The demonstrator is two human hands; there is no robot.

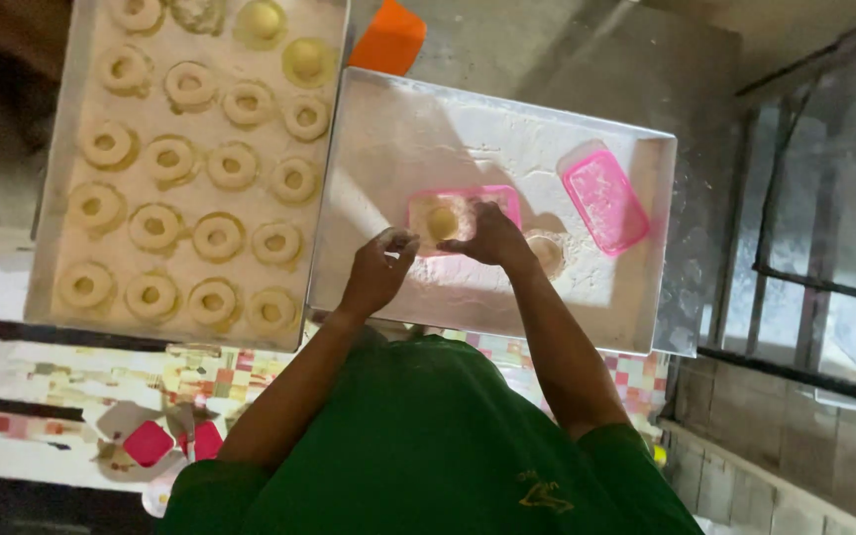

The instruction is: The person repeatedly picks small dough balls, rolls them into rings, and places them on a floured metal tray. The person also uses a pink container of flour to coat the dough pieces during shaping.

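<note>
My right hand (492,236) rests over the edge of a pink plastic box (463,210) that holds a round ball of dough (442,223). My left hand (380,267) hovers just left of the box with its fingers curled; a small pale bit seems pinched at the fingertips, but I cannot tell for sure. Both hands are above a floured metal tray (428,129). A flattened dough round (547,253) lies on the flour just right of my right hand.
A pink lid (603,198) lies on the tray's right side. To the left stands a second tray (52,198) filled with several ring-shaped dough pieces (218,236). An orange scraper (388,38) lies beyond the trays. A patterned cloth (71,367) covers the table.
</note>
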